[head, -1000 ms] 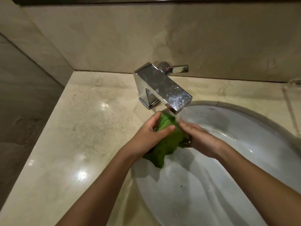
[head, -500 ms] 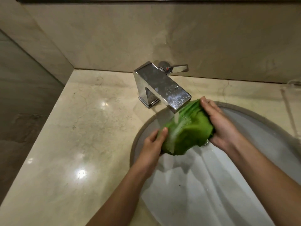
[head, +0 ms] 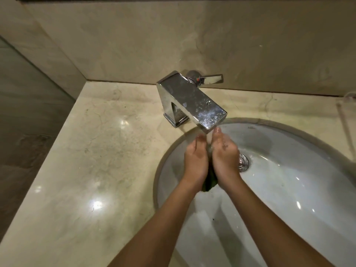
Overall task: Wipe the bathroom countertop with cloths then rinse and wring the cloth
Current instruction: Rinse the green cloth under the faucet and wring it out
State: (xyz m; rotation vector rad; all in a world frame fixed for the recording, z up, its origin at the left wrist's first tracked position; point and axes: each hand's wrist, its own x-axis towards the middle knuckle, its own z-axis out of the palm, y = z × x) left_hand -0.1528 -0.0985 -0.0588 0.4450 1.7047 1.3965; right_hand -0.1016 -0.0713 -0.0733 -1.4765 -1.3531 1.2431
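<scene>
Left hand (head: 195, 160) and right hand (head: 225, 157) side by side over white sink basin (head: 289, 189), below spout of chrome faucet (head: 190, 101). Fingers together, curled inward, pressed around green cloth (head: 210, 180); only a dark sliver visible between the palms. Drain (head: 243, 162) at 3 o'clock of right hand. Marble countertop (head: 96, 151) at 9 o'clock of basin.

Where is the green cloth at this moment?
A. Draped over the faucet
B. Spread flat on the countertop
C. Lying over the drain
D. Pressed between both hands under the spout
D: only a dark green strip of the green cloth shows between the left hand and right hand, below the faucet spout.
</scene>
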